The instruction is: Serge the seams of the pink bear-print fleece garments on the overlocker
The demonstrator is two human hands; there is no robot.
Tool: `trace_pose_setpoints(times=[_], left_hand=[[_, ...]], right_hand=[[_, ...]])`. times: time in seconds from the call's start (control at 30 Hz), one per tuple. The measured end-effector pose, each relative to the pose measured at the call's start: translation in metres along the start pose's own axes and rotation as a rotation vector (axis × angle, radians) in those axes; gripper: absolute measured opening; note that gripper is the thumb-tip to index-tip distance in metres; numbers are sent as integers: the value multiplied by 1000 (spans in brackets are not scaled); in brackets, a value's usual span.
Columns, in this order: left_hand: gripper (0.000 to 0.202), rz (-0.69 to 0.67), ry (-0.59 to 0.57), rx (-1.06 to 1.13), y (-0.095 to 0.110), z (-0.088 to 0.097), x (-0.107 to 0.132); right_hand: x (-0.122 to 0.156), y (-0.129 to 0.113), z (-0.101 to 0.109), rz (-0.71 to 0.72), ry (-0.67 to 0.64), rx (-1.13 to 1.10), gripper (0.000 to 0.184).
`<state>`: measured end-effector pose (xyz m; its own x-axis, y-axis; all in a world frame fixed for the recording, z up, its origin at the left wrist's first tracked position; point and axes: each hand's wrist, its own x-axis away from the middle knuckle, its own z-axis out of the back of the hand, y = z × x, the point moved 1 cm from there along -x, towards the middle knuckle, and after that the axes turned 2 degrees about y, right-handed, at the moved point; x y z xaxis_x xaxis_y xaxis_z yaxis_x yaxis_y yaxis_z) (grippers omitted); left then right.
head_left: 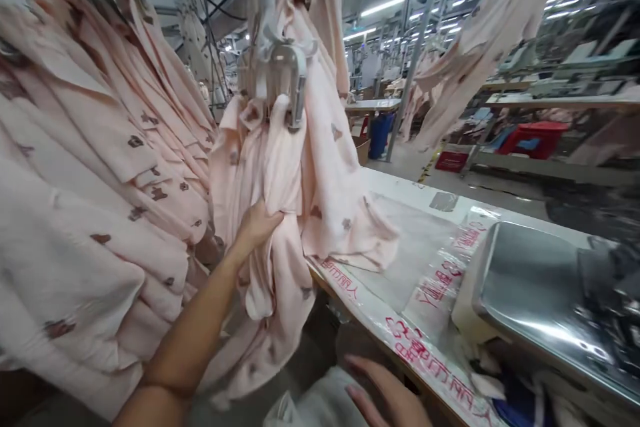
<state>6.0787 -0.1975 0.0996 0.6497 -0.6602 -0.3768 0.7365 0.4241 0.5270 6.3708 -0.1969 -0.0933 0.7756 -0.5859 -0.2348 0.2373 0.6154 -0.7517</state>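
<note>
ok, soft, light pale pink printed shirt (283,293) bunched in left hand (256,227), fingers closed, hanging from metal clamp (297,73) above; easiest hold at loose folds; right hand (385,393) open, empty, below worktop (400,190) edge.

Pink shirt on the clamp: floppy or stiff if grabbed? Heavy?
Likely very floppy: the pink shirt bunches into soft folds where the left hand holds it. Probably light for its size, since the thin-looking cloth drapes loosely from the metal clamp. Pushed, it would likely swing rather than tip.
</note>
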Motion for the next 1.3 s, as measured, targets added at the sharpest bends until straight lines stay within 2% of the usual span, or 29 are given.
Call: trace_pose_setpoints(times=[0.1, 0.17, 0.23, 0.3, 0.33, 0.4, 0.5, 0.57, 0.63, 0.7, 0.73, 0.77, 0.83, 0.9, 0.93, 0.97, 1.0, 1.03, 1.07, 1.1, 1.13, 1.17, 1.2, 1.23, 1.3], left_hand=[[35, -21, -51, 48, 19, -16, -4], [38, -25, -81, 65, 24, -18, 2], [44, -84, -152, 84, 23, -18, 12], [52, -219, -253, 108, 18, -20, 23], [56, -285, -294, 113, 16, -21, 28], [59, -363, -335, 93, 13, -24, 35], [55, -372, -351, 35, 17, -24, 38], [50, -391, -378, 15, 22, -18, 37], [49, -406, -363, -17, 24, -5, 38], [59, -412, -256, -47, 23, 13, 45], [67, -438, -215, -44, 23, 21, 51], [76, -501, -223, -26, 25, 28, 59], [85, -741, -405, 27, 35, 33, 76], [71, -970, -580, 64, 57, 31, 88], [60, -1017, -593, 79, 71, 28, 90], [48, -1015, -554, 102, 87, 26, 88], [38, -977, -485, 133, 104, 25, 83], [31, -931, -413, 165, 121, 24, 77], [28, -900, -346, 195, 138, 25, 69], [26, -888, -289, 224, 154, 27, 62], [26, -895, -237, 255, 168, 29, 56], [27, -910, -195, 283, 181, 33, 51], [29, -926, -168, 304, 191, 37, 48], [32, -945, -153, 310, 199, 41, 47], [35, -988, -146, 226, 206, 48, 47]], right_hand=[[-27, 8, -44, -296, 28, -80, 67], [-38, 8, -70, -416, 72, -98, 77], [-43, 2, -85, -447, 230, -138, 73], [-43, -9, -89, -391, 407, -222, 58], [-44, -14, -90, -357, 437, -286, 49], [-52, -23, -93, -319, 380, -412, 39], [-76, -29, -107, -347, 259, -528, 44], [-92, -33, -118, -360, 241, -573, 35], [-99, -38, -120, -349, 208, -643, 32], [-94, -45, -103, -334, 163, -736, 39], [-88, -50, -86, -334, 147, -782, 41], [-81, -55, -64, -337, 138, -837, 41], [-65, -66, -8, -349, 173, -927, 41], [-52, -79, 52, -272, 246, -1071, 33], [-46, -84, 77, -211, 334, -1038, 33], [-40, -89, 97, -133, 432, -961, 42], [-34, -92, 109, -85, 452, -840, 54], [-29, -95, 114, -52, 418, -702, 65], [-23, -95, 112, -29, 325, -564, 71], [-18, -94, 104, -21, 212, -442, 66], [-13, -92, 95, -23, 123, -353, 51], [-8, -89, 85, -29, 88, -301, 34], [-1, -85, 79, -40, 113, -274, 24], [6, -81, 78, -60, 181, -255, 23], [30, -74, 92, -130, 330, -214, 27]])
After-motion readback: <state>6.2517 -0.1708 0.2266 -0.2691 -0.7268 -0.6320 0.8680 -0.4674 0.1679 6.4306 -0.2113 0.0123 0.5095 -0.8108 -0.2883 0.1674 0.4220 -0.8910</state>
